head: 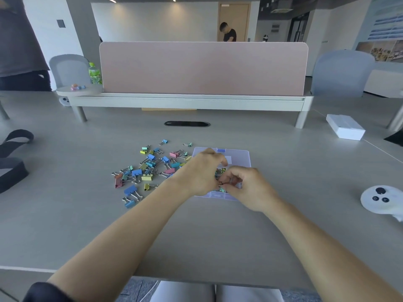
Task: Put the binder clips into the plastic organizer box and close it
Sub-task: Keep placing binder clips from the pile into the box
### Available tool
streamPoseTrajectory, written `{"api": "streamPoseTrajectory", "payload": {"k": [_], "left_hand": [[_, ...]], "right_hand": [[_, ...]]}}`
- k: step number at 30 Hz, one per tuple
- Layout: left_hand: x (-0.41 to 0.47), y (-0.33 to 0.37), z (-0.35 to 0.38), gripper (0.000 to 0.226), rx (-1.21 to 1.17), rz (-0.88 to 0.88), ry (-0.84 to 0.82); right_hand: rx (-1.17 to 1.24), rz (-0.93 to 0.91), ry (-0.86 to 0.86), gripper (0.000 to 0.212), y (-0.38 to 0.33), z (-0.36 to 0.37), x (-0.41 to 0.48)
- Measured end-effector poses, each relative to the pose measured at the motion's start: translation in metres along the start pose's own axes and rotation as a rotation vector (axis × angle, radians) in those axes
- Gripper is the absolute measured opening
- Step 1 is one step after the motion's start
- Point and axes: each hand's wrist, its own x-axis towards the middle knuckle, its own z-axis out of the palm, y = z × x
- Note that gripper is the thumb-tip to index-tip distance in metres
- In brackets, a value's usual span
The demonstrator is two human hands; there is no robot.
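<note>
- Left forearm (pixel 130 219): bare, enters from the lower left and runs up and to the right. A dark sleeve (pixel 41 290) covers the upper arm.
- Left hand (pixel 201 171): back facing up, fingers curled downward. Whether it holds anything cannot be told.
- Right forearm (pixel 316 236): bare, enters from the lower right and runs up and to the left.
- Right hand (pixel 248 186): fingers curled, tips pinching small binder clips (pixel 221 183).
- Both hands: just beside each other, fingertips facing.

Loose binder clips (pixel 148 168) crowd the table (pixel 196 236) just left of the organizer box (pixel 244 156), and the left hand (pixel 200 171) and right hand (pixel 248 188) cover most of it; bare tabletop lies between box and controller (pixel 379 199)
</note>
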Motion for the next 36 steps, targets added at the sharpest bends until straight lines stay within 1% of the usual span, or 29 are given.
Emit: {"api": "streamPoseTrajectory", "payload": {"k": [2,3,5,6,9,11,15,18,20,22,24,27,28,29,31,32,34,36], "left_hand": [[0.002,0.008,0.0,0.035,0.122,0.068,-0.041],[0.003,0.01,0.0,0.03,0.157,0.097,-0.052],[0.005,0.01,0.002,0.029,0.169,0.108,-0.067],[0.005,0.009,0.002,0.031,0.158,0.098,-0.071],[0.005,0.007,0.002,0.033,0.086,0.075,-0.078],[0.003,0.005,0.002,0.032,0.055,0.078,-0.072],[0.002,0.0,0.005,0.023,-0.005,0.093,-0.054],[-0.002,-0.006,-0.002,0.02,-0.144,0.091,-0.078],[-0.006,-0.015,-0.015,0.018,-0.247,0.076,-0.03],[-0.01,-0.031,-0.032,0.014,-0.272,0.026,0.076],[-0.013,-0.06,-0.046,0.014,-0.188,-0.113,0.127],[-0.021,-0.114,-0.062,0.023,0.067,-0.424,0.077],[-0.027,-0.131,-0.067,0.027,0.104,-0.508,0.058],[-0.035,-0.146,-0.072,0.029,0.09,-0.571,0.056],[-0.05,-0.168,-0.079,0.032,0.033,-0.636,0.051],[-0.057,-0.173,-0.08,0.032,0.042,-0.643,0.031],[-0.067,-0.177,-0.077,0.025,0.072,-0.644,0.001],[-0.071,-0.178,-0.073,0.022,0.069,-0.645,0.021]], "right_hand": [[0.01,0.014,0.002,0.031,0.0,-0.001,0.0],[0.008,0.016,0.002,0.027,0.001,-0.001,-0.001],[-0.009,0.012,-0.004,0.017,0.001,-0.002,-0.001],[-0.021,0.006,-0.011,0.017,0.002,-0.003,-0.001],[-0.055,-0.005,-0.038,0.031,0.001,-0.008,-0.002],[-0.12,-0.036,-0.052,0.035,0.0,-0.009,-0.002],[-0.312,-0.101,-0.067,0.034,0.0,-0.006,0.001],[-0.322,-0.125,-0.055,0.035,0.002,-0.004,0.001],[-0.288,-0.12,-0.038,0.034,0.002,-0.006,0.001],[-0.252,-0.104,-0.018,0.034,0.002,-0.007,0.0],[-0.235,-0.084,-0.006,0.035,0.004,-0.006,0.0],[-0.247,-0.055,-0.018,0.037,0.003,-0.005,0.0],[-0.249,-0.052,-0.021,0.037,0.003,-0.006,0.001],[-0.248,-0.05,-0.024,0.037,0.002,-0.006,0.001],[-0.243,-0.045,-0.027,0.038,0.001,-0.006,0.001],[-0.241,-0.044,-0.027,0.038,0.001,-0.006,0.0],[-0.233,-0.045,-0.019,0.039,0.001,-0.006,0.0],[-0.238,-0.062,-0.011,0.039,0.002,-0.006,0.001]]}}
